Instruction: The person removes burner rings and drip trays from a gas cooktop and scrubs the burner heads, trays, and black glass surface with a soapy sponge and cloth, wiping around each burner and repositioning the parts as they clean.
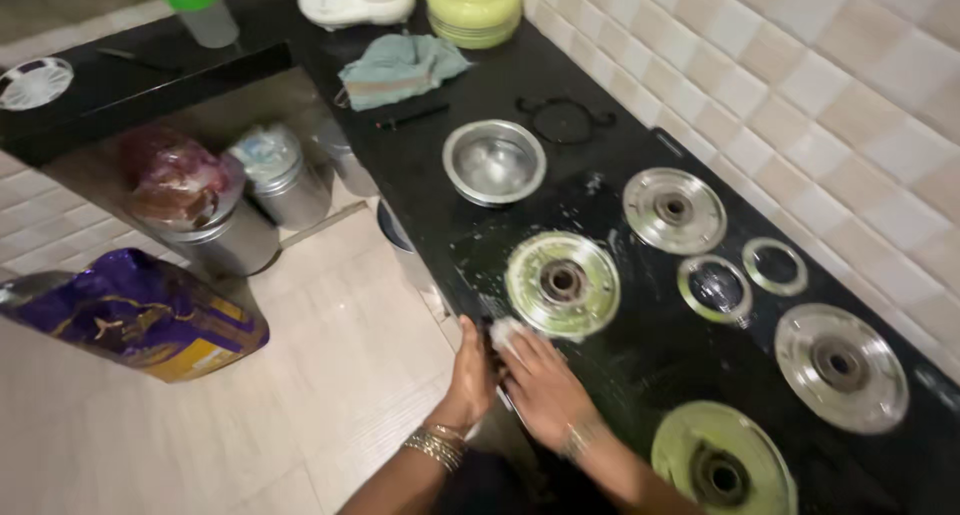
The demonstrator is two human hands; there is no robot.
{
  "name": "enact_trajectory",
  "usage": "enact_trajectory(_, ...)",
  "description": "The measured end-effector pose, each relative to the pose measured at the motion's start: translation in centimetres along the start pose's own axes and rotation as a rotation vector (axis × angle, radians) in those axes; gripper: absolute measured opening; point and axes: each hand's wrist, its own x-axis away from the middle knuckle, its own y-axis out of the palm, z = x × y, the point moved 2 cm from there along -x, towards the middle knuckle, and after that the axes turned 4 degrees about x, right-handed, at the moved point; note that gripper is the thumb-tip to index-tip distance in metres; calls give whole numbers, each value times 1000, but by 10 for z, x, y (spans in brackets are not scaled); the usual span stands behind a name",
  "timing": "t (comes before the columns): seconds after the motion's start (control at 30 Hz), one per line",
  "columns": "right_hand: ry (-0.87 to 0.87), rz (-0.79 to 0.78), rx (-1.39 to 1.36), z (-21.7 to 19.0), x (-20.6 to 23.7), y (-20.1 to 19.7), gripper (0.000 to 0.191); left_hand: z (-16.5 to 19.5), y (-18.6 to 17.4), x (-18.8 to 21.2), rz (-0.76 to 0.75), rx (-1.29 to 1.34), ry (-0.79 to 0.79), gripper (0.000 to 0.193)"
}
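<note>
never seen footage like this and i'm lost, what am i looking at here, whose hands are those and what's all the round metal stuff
This is one picture from a camera worn on a person's head, looking down at their own two bare hands; there is no machine. The left hand rests at the edge of a black stovetop, and the right hand presses a small white cloth or sponge on it. The wet surface shows soapy streaks. The round metal pieces are burner plates and rings lying flat. Farther back sit a steel bowl, a teal cloth and a green pot. A purple bag lies on the floor.
</note>
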Motion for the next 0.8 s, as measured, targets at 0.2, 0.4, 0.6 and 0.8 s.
enact_trajectory(0.2,-78,38,7,9,37,-1,56,4,-14,-14,158,6,-74,104)
enact_trajectory(0.4,-2,-49,-61,11,-77,2,69,23,-7,-23,71,148,-59,103)
enact_trajectory(0.6,60,-251,-57,-2,-92,-26,67,63,-7,-50,42,309,-101,103)
enact_trajectory(0.8,-274,-60,-34,-8,-86,-18,72,90,-7,-66,-19,272,-72,99)
